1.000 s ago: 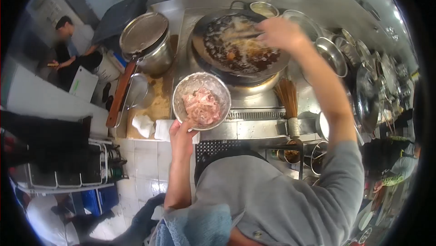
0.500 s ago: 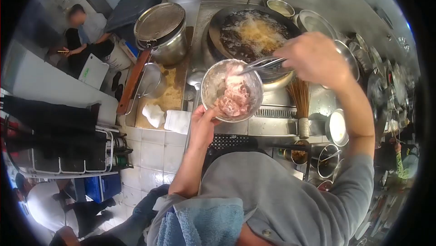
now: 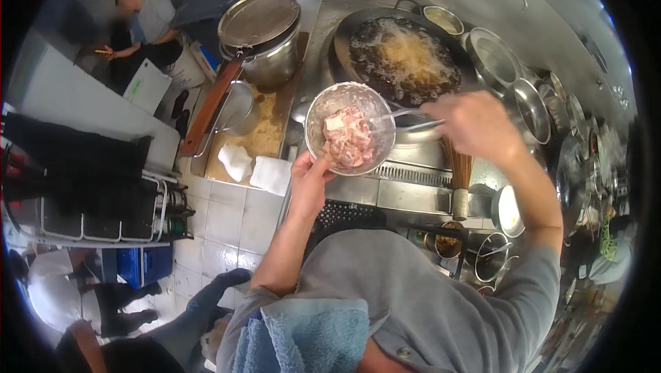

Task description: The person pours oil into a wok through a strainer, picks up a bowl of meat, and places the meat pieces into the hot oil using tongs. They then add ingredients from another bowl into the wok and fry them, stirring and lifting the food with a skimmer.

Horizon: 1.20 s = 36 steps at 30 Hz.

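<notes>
My left hand (image 3: 311, 179) is closed on the near rim of a round metal bowl (image 3: 381, 140), tilted toward me. Raw pinkish meat (image 3: 350, 140) lies in the bowl. My right hand (image 3: 471, 125), a little blurred, grips metal tongs (image 3: 406, 115) at the bowl's right side; their tips reach over the rim beside the meat, and I cannot tell whether they hold a piece. Just beyond the bowl is a large black wok (image 3: 341, 49) of dark, bubbling oil (image 3: 406, 56) with pale foam in its middle.
A lidded pot (image 3: 268, 63) and a wooden-handled strainer (image 3: 215, 104) stand left, near white cloths (image 3: 272, 174). A bamboo brush (image 3: 460, 180) is right of the burner. Metal bowls and sieves (image 3: 493, 57) line the right. A person sits at back left (image 3: 153, 18); others are at the edges.
The tongs have come from over the wok to the bowl, and their tips have shifted from the meat toward the bowl's right side. The view has moved, so the wok appears further right.
</notes>
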{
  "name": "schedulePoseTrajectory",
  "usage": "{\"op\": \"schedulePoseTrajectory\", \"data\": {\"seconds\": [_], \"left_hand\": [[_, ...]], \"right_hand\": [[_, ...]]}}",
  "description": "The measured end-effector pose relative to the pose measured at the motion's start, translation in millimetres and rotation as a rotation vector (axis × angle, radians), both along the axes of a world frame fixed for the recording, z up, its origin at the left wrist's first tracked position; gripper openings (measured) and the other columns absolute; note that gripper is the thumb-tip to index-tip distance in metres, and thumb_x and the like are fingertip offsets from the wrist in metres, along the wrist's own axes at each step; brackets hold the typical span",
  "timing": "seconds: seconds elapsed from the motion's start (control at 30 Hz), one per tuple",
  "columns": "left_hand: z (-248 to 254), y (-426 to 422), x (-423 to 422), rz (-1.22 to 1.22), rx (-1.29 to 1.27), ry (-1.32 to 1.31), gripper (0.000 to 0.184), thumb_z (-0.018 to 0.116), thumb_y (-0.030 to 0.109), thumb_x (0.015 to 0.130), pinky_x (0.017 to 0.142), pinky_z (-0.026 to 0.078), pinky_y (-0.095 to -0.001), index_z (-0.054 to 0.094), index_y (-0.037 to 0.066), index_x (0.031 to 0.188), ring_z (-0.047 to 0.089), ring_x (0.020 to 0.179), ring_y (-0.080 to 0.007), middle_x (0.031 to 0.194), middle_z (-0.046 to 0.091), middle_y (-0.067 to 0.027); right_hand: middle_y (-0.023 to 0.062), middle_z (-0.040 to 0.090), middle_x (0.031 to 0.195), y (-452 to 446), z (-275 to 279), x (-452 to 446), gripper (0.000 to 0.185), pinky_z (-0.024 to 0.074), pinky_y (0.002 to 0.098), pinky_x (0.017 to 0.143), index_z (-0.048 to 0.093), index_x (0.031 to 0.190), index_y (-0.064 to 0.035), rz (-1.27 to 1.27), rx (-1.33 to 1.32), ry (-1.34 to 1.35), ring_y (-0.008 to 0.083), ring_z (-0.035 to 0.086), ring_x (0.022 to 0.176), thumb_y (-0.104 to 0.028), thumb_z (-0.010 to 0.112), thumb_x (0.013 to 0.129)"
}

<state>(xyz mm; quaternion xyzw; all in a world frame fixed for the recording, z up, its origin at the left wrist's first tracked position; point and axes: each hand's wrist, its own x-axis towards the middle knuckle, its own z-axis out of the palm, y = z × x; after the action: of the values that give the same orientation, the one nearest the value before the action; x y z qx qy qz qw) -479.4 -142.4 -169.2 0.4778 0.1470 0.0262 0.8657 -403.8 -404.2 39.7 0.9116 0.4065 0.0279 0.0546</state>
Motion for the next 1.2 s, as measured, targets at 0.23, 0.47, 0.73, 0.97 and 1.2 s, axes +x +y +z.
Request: {"op": "schedulePoseTrajectory", "data": {"seconds": [0.23, 0.47, 0.73, 0.97, 1.2], "left_hand": [[-16.3, -0.4, 0.1, 0.121, 0.378, -0.293, 0.018, 0.053, -0.009, 0.078, 0.068, 0.049, -0.026, 0.052, 0.007, 0.07, 0.057, 0.075, -0.0089, 0.088, 0.058, -0.0005], [-24.0, 5.0, -0.3, -0.035, 0.196, -0.127, 0.022, 0.059, -0.006, 0.078, 0.075, 0.044, -0.0243, 0.048, 0.006, 0.063, 0.055, 0.086, -0.0115, 0.097, 0.057, -0.005], [-9.7, 0.4, 0.8, 0.019, -0.019, 0.059, 0.007, 0.06, 0.004, 0.087, 0.071, 0.056, -0.0312, 0.057, 0.005, 0.08, 0.065, 0.084, -0.015, 0.094, 0.066, -0.0073], [-2.6, 4.2, -3.2, 0.056, -0.029, 0.048, 0.005, 0.058, 0.002, 0.084, 0.073, 0.056, -0.034, 0.061, 0.003, 0.089, 0.065, 0.085, -0.0175, 0.095, 0.066, -0.0076], [-7.0, 6.2, -8.2, 0.077, 0.011, 0.069, 0.005, 0.056, 0.001, 0.084, 0.072, 0.056, -0.0336, 0.056, 0.005, 0.081, 0.064, 0.083, -0.0165, 0.093, 0.065, -0.0073]], "right_hand": [[0.0128, 0.07, 0.096, 25.0, -5.6, 20.3, 0.031, 0.0523, 0.0421, 0.076, 0.068, 0.108, -0.0056, 0.003, 0.132, 0.115, 0.0308, 0.067, 0.089, -0.016, 0.07, 0.078], [0.0114, 0.069, 0.083, 13.1, 1.3, 43.9, 0.019, 0.0519, 0.04, 0.068, 0.074, 0.093, -0.0124, 0.065, 0.159, -0.076, 0.0307, 0.066, 0.081, -0.013, 0.071, 0.074], [0.0116, 0.069, 0.089, -15.0, 26.5, 53.8, 0.025, 0.0512, 0.0431, 0.074, 0.073, 0.103, -0.0162, -0.206, 0.245, -0.15, 0.0339, 0.065, 0.087, -0.017, 0.07, 0.078], [0.0186, 0.069, 0.094, -7.1, -70.5, 123.6, 0.026, 0.054, 0.044, 0.081, 0.07, 0.102, -0.0107, -0.506, -0.187, 0.098, 0.0328, 0.068, 0.092, -0.024, 0.063, 0.081], [0.017, 0.069, 0.097, -36.7, -19.7, 105.2, 0.03, 0.0529, 0.0445, 0.082, 0.068, 0.108, -0.0064, -0.411, 0.193, -0.009, 0.0328, 0.067, 0.093, -0.024, 0.065, 0.084]]}}
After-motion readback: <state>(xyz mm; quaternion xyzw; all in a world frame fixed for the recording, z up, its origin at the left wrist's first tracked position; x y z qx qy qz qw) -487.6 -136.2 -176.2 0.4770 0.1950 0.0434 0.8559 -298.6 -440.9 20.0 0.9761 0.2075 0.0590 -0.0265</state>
